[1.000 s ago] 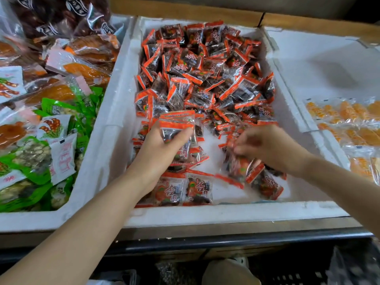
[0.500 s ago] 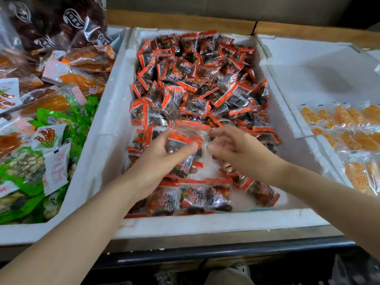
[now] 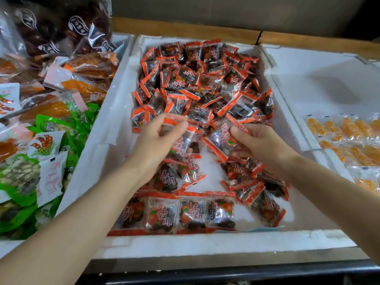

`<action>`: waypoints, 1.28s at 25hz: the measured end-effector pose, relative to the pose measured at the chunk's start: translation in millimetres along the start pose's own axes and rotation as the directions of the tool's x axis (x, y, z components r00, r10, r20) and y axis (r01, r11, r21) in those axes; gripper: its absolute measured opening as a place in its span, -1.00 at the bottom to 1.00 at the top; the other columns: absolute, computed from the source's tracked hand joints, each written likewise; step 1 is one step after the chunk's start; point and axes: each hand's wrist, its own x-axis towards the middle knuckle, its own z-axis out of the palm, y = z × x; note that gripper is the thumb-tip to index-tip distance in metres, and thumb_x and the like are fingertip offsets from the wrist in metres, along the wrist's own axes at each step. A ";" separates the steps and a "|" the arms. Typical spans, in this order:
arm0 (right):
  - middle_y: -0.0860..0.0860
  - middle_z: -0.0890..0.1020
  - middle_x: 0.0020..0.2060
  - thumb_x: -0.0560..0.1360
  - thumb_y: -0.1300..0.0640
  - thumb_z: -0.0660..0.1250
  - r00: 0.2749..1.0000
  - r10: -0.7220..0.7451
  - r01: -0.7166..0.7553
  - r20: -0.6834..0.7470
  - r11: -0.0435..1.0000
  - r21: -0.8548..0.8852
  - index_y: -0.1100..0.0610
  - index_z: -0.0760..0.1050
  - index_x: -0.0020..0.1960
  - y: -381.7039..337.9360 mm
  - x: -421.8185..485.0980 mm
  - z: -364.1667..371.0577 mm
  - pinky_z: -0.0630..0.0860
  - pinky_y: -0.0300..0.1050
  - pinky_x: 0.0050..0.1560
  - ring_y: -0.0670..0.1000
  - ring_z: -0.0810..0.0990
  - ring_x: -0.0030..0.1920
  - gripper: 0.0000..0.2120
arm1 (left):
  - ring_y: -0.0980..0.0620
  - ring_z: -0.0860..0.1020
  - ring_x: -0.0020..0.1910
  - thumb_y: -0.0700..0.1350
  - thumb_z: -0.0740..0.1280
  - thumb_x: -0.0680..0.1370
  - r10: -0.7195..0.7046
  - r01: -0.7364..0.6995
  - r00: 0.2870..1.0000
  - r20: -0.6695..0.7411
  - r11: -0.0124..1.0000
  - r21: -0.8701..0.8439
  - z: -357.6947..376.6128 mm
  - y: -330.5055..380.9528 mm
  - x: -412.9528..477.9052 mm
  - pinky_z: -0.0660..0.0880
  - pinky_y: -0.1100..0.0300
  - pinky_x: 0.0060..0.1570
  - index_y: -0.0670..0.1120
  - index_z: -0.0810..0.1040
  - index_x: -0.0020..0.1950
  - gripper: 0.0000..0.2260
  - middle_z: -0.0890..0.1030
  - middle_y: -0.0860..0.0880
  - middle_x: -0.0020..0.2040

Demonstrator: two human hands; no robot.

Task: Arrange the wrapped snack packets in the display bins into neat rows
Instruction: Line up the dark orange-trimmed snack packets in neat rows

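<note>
A white foam bin (image 3: 205, 242) holds many small red-and-clear snack packets. A loose heap (image 3: 205, 79) fills its far half. Along the near wall a neat row of packets (image 3: 178, 212) lies face up. My left hand (image 3: 152, 145) grips a small stack of packets (image 3: 181, 138) above the bin's middle. My right hand (image 3: 259, 145) pinches a single packet (image 3: 221, 140) beside that stack. A few more packets (image 3: 257, 188) lie scattered under my right wrist.
The left bin (image 3: 96, 128) is full of green, white and orange snack bags (image 3: 47, 140), with dark bags (image 3: 61, 27) behind. The right bin (image 3: 308, 79) holds yellow-orange packets (image 3: 349, 136) at its near right. A wooden ledge (image 3: 226, 31) runs behind.
My right hand has lifted from the scattered packets at the near right and come up holding one packet next to my left hand's stack. The row at the front has gained packets.
</note>
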 end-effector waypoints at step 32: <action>0.04 0.51 0.24 0.56 0.01 0.24 0.849 -0.417 0.480 0.324 0.356 -0.802 0.07 0.47 0.26 14.7 -0.3 48.3 0.48 0.03 0.19 0.06 0.52 0.17 -0.70 | 0.20 0.40 -0.21 -0.04 0.26 0.59 -0.157 0.157 0.973 -0.166 0.987 -0.017 2.8 -2.8 -5.8 0.33 0.25 -0.07 -0.06 0.52 -0.01 -0.88 0.46 0.04 -0.16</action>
